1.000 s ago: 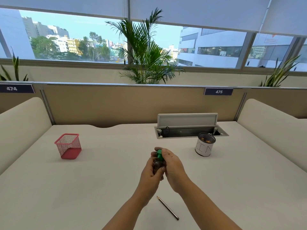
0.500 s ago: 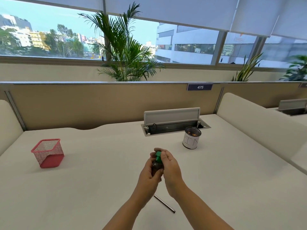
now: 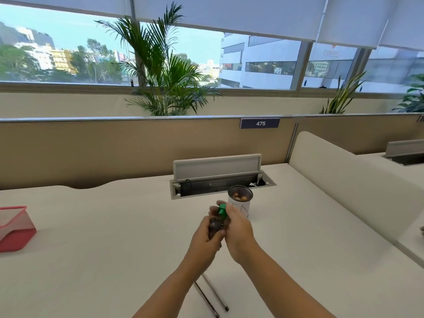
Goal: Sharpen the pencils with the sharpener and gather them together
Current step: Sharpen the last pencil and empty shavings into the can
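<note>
Both hands hold a small sharpener [image 3: 216,222] above the middle of the white desk [image 3: 114,249]. It has a dark see-through body and a green top [image 3: 222,209]. My left hand [image 3: 203,237] grips the body from below. My right hand [image 3: 237,228] curls round the green top from the right. Two dark pencils [image 3: 206,299] [image 3: 216,293] lie side by side on the desk between my forearms, partly hidden by my left arm. Whether a pencil sits in the sharpener is hidden by my fingers.
A white cup [image 3: 243,206] with shavings inside stands just behind my hands. A red mesh basket [image 3: 16,230] sits at the far left edge. An open cable tray [image 3: 220,184] with its raised lid lies at the back. A padded divider [image 3: 355,187] borders the right side.
The view has swung right, so the basket has slid to the left edge. My hands with the sharpener are nearer the cup. A second pencil now shows beside the first.
</note>
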{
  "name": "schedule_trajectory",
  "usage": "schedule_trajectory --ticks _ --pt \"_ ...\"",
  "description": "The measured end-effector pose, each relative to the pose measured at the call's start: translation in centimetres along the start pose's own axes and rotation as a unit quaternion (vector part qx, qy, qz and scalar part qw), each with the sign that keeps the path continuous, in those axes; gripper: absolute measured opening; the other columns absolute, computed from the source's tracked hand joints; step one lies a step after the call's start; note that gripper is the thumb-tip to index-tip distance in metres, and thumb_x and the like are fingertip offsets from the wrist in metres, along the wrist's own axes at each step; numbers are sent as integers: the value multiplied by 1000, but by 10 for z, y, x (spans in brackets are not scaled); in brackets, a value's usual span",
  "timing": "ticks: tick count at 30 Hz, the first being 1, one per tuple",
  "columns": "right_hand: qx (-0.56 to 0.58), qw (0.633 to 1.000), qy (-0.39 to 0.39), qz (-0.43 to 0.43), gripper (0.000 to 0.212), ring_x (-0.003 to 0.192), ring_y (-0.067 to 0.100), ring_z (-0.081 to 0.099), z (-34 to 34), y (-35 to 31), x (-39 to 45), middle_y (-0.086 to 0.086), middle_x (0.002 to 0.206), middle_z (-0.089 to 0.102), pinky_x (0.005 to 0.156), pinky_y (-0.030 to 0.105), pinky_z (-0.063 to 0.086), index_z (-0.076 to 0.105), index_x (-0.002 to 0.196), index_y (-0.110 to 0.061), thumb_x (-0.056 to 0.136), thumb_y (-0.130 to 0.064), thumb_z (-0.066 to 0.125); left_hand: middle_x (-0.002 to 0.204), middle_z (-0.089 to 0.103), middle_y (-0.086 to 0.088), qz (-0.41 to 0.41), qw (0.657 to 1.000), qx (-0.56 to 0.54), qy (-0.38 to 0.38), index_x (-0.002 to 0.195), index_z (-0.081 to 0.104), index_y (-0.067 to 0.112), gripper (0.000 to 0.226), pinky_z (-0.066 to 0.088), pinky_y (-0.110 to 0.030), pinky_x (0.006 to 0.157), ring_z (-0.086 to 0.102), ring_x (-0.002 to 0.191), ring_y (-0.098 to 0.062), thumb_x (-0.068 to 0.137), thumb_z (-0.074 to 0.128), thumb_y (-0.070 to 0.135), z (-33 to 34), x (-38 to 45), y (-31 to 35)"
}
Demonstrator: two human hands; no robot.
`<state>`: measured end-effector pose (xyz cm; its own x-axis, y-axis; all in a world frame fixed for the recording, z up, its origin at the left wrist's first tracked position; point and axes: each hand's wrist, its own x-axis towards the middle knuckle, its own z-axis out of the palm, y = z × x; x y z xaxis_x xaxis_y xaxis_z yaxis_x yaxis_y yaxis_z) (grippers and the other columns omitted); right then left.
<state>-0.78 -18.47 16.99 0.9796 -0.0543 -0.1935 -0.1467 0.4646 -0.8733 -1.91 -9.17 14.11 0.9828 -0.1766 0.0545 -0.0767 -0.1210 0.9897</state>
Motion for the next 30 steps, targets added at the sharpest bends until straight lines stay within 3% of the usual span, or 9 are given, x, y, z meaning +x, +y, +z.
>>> schedule_trajectory --ticks 5,9,14,17,20,24,27,30 --pt "137 987 24 78 33 88 24 60 -48 -41 64 11 91 65 80 38 48 56 108 -8 101 -30 32 91 57 -4 -44 999 16 9 110 42 22 20 50 -20 64 54 74 -12 93 49 13 40 63 12" --pt "119 987 51 92 33 72 15 52 -79 -70 117 4 84 63 69 29 40 55 89 -15 102 -30 29 100 53 -12 -123 992 4 28 120 27 19 43 47 -25 67 52 79 -15 87 47 -1 55 115 12" --pt "91 989 80 90 34 69 14 49 -99 -87 166 2 81 63 65 29 37 55 81 -18 101 -29 31 108 50 -14 -156 982 91 57 118 27 16 39 46 -19 61 51 81 -13 90 50 1 59 163 6" --pt "78 989 88 91 31 71 14 51 -109 -86 183 2 82 64 68 29 39 56 82 -17 101 -28 33 106 51 -9 -146 973 161 71 108 38 16 30 44 -18 62 51 85 -15 88 56 3 60 182 2" --pt "70 989 89 95 30 72 14 51 -117 -83 199 1 82 64 67 30 39 56 83 -18 101 -29 34 110 56 -11 -119 960 234 99 112 50 11 27 43 -16 62 50 86 -13 87 58 7 62 196 3" --pt "56 990 88 90 28 74 13 52 -121 -77 209 0 83 65 74 32 41 57 86 -19 100 -29 35 118 52 -10 -74 933 332 119 114 61 10 29 44 -22 76 52 96 -17 85 63 12 65 209 8" --pt "45 991 89 89 25 76 13 54 -124 -71 214 0 84 65 81 34 41 57 92 -18 100 -29 36 120 56 -8 -51 916 383 105 119 59 11 36 47 -27 86 55 106 -21 83 65 14 70 213 11" --pt "37 991 94 87 24 77 12 54 -126 -70 215 -1 85 65 83 34 41 57 94 -18 100 -29 36 109 62 -9 -21 912 397 103 117 53 11 41 50 -28 82 59 99 -21 80 68 9 74 215 17"
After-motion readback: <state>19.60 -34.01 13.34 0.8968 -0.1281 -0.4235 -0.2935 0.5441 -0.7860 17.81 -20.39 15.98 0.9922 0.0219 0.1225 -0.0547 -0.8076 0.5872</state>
